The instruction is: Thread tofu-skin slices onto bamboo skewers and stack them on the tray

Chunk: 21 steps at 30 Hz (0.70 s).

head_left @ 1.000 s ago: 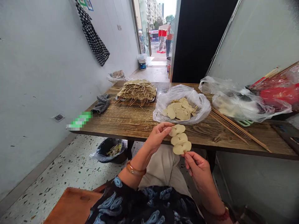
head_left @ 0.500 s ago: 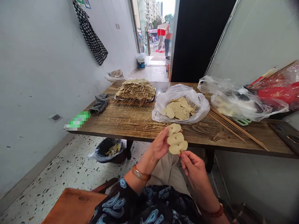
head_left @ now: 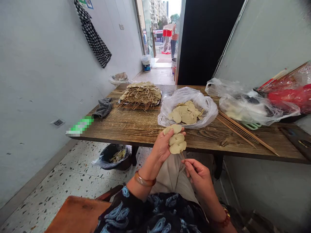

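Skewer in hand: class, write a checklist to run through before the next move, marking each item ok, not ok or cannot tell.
1. Right hand pinches the skewer's bare lower end: ok.
2. Left hand supports the three slices: ok.
3. Far tip clear of fingers: cannot tell, too small.
4. Skewer laid on the pile: not ok, held in both hands.
5. Plastic bag open, loose slices showing: ok.

The surface (head_left: 136,124) is wood with rough-looking lines. The round slices (head_left: 177,148) look smooth and dull, and their stick (head_left: 182,156) looks like wood. The open bag (head_left: 209,111) is shiny, crinkly plastic. The grey cloth (head_left: 103,109) looks fuzzy. The bracelet (head_left: 145,180) is smooth and shiny.
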{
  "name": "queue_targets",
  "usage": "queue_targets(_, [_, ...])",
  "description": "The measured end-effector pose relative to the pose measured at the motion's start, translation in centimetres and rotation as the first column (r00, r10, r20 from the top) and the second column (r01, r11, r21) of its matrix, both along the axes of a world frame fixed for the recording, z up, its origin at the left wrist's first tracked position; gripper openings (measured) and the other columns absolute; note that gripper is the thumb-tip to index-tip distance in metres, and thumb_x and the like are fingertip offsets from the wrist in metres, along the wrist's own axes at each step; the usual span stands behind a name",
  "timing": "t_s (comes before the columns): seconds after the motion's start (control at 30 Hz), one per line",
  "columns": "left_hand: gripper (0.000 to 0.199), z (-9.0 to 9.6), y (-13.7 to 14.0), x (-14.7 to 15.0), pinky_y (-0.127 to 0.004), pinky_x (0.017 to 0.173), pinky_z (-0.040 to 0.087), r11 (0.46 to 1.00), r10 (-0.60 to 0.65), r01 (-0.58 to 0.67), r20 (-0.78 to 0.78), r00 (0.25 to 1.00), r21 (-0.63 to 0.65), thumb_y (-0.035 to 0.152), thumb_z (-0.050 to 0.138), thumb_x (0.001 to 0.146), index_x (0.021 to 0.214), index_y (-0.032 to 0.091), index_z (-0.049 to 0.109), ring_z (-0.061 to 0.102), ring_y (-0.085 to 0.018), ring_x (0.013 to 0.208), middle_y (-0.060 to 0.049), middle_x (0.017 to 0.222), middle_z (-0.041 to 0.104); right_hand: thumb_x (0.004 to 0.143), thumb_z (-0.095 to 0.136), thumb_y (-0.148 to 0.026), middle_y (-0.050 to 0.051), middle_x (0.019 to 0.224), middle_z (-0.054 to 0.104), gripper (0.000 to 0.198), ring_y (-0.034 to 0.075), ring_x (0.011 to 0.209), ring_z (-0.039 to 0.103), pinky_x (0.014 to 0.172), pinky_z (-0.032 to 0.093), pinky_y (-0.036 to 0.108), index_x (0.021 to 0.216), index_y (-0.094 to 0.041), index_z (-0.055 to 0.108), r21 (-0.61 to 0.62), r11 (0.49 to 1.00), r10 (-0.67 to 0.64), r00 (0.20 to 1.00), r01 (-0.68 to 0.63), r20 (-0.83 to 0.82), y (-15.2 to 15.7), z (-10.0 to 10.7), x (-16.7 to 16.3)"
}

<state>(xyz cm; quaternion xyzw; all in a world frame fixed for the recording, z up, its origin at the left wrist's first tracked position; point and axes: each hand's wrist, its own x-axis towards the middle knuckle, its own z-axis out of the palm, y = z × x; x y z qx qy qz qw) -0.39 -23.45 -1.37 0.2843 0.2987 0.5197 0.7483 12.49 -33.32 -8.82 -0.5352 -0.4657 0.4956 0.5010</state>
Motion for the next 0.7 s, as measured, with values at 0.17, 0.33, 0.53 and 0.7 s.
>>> queue_targets(0.17, [0.037,-0.4,-0.2,0.0,-0.033,0.07,0.056,0.999,-0.016,0.015,-0.016,1.0,-0.035,0.033,0.073,0.073,0.102,0.012,0.066,0.067,-0.023,0.09,-0.015,0.11,0.068,0.088,0.055,-0.045,-0.004,0.05,0.047,0.034,0.011,0.046,0.044,0.047,0.035,0.023,0.095,-0.015,0.071,0.031,0.999,0.012,0.997,-0.014,0.071,-0.2,-0.3,0.0])
queue_targets(0.33, [0.035,-0.9,-0.8,0.6,-0.031,0.069,0.055,0.999,-0.008,0.006,-0.034,0.999,-0.042,0.032,0.072,0.074,0.101,0.012,0.067,0.067,-0.022,0.087,-0.015,0.108,0.069,0.089,0.051,-0.046,-0.006,0.046,0.04,0.038,0.01,0.042,0.038,0.044,0.031,0.022,0.096,-0.014,0.071,0.002,0.999,0.045,0.998,-0.045,0.034,-0.3,-0.5,-0.2])
queue_targets(0.53, [0.035,-0.7,-0.9,1.0,-0.03,0.069,0.055,0.999,0.005,-0.006,-0.023,1.0,-0.033,0.031,0.073,0.073,0.101,0.012,0.066,0.068,-0.02,0.084,-0.014,0.105,0.07,0.087,0.055,-0.044,-0.006,0.048,0.041,0.034,0.009,0.043,0.038,0.044,0.03,0.022,0.091,-0.014,0.072,0.037,0.996,-0.085,0.994,0.083,0.071,0.0,-0.2,-0.6])
queue_targets(0.7, [0.037,-0.7,-1.1,1.3,-0.029,0.065,0.055,0.999,0.001,-0.002,-0.019,1.0,-0.043,0.032,0.073,0.072,0.101,0.012,0.065,0.068,-0.022,0.084,-0.014,0.102,0.07,0.086,0.057,-0.046,-0.005,0.049,0.043,0.035,0.009,0.044,0.037,0.043,0.028,0.021,0.091,-0.014,0.071,0.019,0.997,-0.071,0.997,0.071,0.01,0.7,-0.1,-0.5])
